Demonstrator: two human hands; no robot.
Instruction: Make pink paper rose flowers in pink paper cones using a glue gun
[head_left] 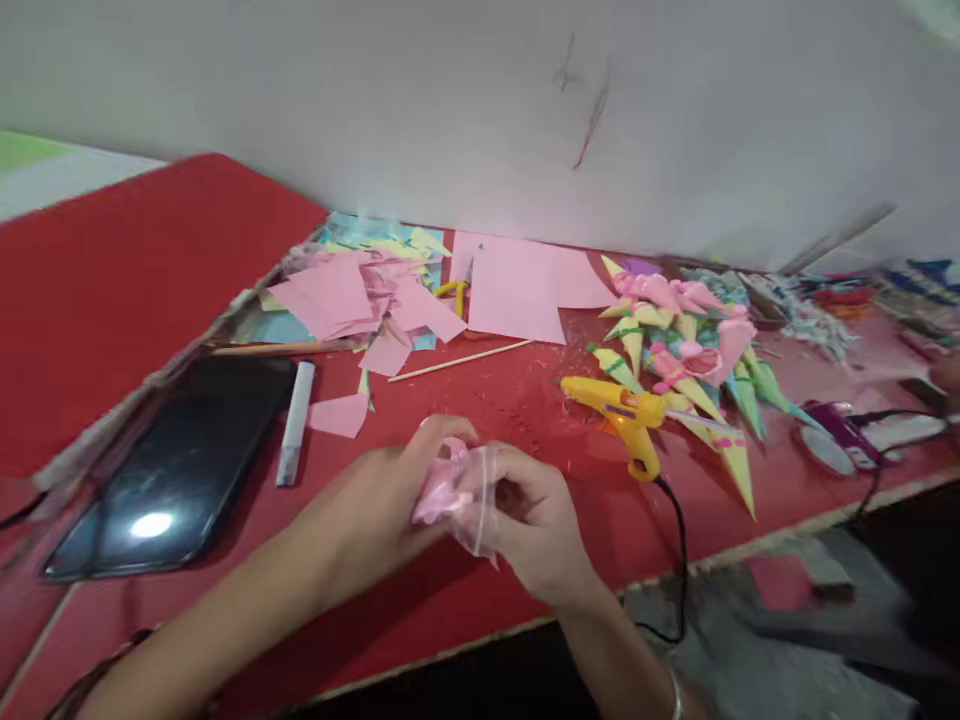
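Near the front of the red table, a small clear plastic bag (477, 505) with pink pieces (441, 490) inside is held between both hands. My left hand (394, 480) wraps round the pink-filled part, its thumb on top. The fingers of my right hand (536, 515) are bent at the bag's open end, with the fingertips partly inside the clear plastic. What the right fingertips pinch, if anything, is blurred. To the right of my hands lies a yellow glue gun (615, 405).
Pink paper sheets (517, 290) and scraps (337, 290) lie along the wall, with a thin stick (457, 361) before them. A black phone (180, 460) and white marker (295, 425) are at left. Small paper cones (686, 350) are heaped at right, beside a purple device (844, 430).
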